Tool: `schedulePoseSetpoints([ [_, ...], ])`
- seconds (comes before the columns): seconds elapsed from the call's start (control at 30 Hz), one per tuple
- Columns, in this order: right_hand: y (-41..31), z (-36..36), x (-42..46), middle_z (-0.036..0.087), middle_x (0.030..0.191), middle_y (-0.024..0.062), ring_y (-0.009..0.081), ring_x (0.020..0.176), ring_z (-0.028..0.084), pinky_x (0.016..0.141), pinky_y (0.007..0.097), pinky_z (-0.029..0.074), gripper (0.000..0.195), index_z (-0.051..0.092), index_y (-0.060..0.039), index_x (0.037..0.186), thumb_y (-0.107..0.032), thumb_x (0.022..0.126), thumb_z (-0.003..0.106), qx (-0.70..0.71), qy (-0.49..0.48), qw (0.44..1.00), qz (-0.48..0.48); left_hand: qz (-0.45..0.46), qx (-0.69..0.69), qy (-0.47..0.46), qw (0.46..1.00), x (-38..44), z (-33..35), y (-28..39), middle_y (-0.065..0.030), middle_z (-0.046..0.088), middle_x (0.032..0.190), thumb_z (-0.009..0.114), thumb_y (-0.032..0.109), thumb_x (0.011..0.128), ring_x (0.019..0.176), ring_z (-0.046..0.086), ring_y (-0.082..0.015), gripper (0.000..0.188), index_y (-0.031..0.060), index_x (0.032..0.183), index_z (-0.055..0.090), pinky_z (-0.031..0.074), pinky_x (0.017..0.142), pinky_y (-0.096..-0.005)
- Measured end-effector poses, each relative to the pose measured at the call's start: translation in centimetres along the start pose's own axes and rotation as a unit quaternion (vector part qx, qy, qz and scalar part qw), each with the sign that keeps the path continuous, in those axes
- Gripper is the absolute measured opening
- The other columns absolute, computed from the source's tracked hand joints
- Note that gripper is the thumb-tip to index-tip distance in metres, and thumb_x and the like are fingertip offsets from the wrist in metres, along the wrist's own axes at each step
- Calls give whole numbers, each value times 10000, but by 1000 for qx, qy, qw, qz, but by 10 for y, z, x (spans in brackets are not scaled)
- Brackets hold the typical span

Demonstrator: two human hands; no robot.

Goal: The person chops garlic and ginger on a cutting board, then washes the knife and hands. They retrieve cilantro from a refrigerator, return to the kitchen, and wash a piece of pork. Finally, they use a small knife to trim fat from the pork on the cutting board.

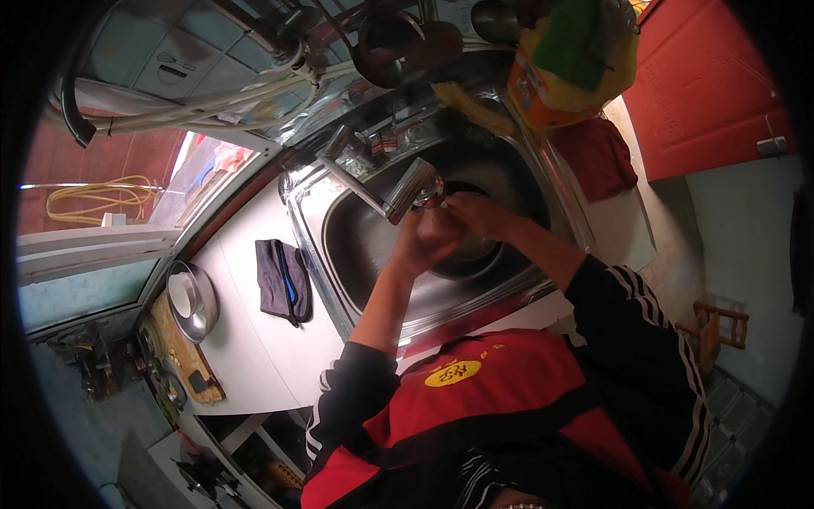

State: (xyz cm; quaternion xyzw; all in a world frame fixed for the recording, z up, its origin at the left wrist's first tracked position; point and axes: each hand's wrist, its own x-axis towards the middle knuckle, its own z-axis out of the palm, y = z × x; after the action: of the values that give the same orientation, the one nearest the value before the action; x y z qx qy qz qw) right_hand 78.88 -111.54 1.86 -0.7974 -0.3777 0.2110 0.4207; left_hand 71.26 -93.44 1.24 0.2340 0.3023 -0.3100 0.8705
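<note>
Both hands are over the stainless-steel sink (356,242), close beneath the spout of a chrome faucet (413,191). My left hand (420,245) is cupped on the left, its fingers reaching up under the spout. From the right comes my right hand (483,216), bent at the wrist, with its fingertips near the spout and meeting the left hand. A pinkish shape lies between them; blur and shadow hide whether it is a held thing or part of a hand. Below the hands, a dark round rim (474,270) shows in the basin.
Left of the sink, a grey cloth (273,280) lies on the white counter (241,356). Beyond it are a steel bowl (206,312) and a wooden cutting board (206,362). To the right sit a dark red cloth (594,159) and a yellow bag (572,105). Ladles (381,73) hang above.
</note>
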Motion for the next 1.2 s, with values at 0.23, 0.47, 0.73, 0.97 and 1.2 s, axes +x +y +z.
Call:
schedulePoseSetpoints([
  [0.23, 24, 14, 2, 579, 988, 181, 296, 916, 576, 792, 375, 449, 302, 528, -34, 1112, -164, 848, 464, 79, 18, 995, 57, -17, -9, 47, 999, 1, 5, -5, -133, 536, 1119, 504, 453, 833, 1010, 549, -289, 548, 85, 1230, 417, 475, 864, -398],
  [0.47, 32, 37, 2, 621, 1001, 139, 212, 910, 603, 796, 319, 448, 401, 532, -36, 1158, -313, 868, 541, 213, 107, 968, 76, 141, 335, -121, 924, 25, -17, -2, -99, 540, 1058, 489, 330, 873, 957, 546, -216, 413, 64, 1187, 446, 469, 812, -372],
  [0.73, 24, 44, 10, 597, 897, 61, 129, 818, 536, 766, 275, 432, 341, 546, -24, 1082, -302, 885, 533, 402, 120, 882, 217, 196, 375, 8, 906, 41, -35, -19, -61, 555, 1010, 423, 346, 931, 901, 550, -201, 360, 70, 1157, 472, 463, 800, -353],
  [0.97, 39, 53, 9, 581, 898, 29, 102, 841, 517, 757, 258, 430, 362, 576, -35, 1021, -362, 903, 473, 280, 220, 907, 224, 250, 333, 56, 908, 41, -46, -21, -60, 560, 981, 415, 358, 935, 843, 552, -175, 373, 47, 1137, 460, 466, 709, -315],
  [1.2, 2, 47, 7, 568, 895, 20, 136, 815, 525, 723, 279, 427, 371, 577, -57, 1026, -382, 851, 540, 512, 189, 779, 307, 393, 395, 94, 825, 36, -8, -31, -5, 550, 767, 450, 232, 923, 662, 504, -87, 193, 50, 967, 499, 413, 586, -233],
])
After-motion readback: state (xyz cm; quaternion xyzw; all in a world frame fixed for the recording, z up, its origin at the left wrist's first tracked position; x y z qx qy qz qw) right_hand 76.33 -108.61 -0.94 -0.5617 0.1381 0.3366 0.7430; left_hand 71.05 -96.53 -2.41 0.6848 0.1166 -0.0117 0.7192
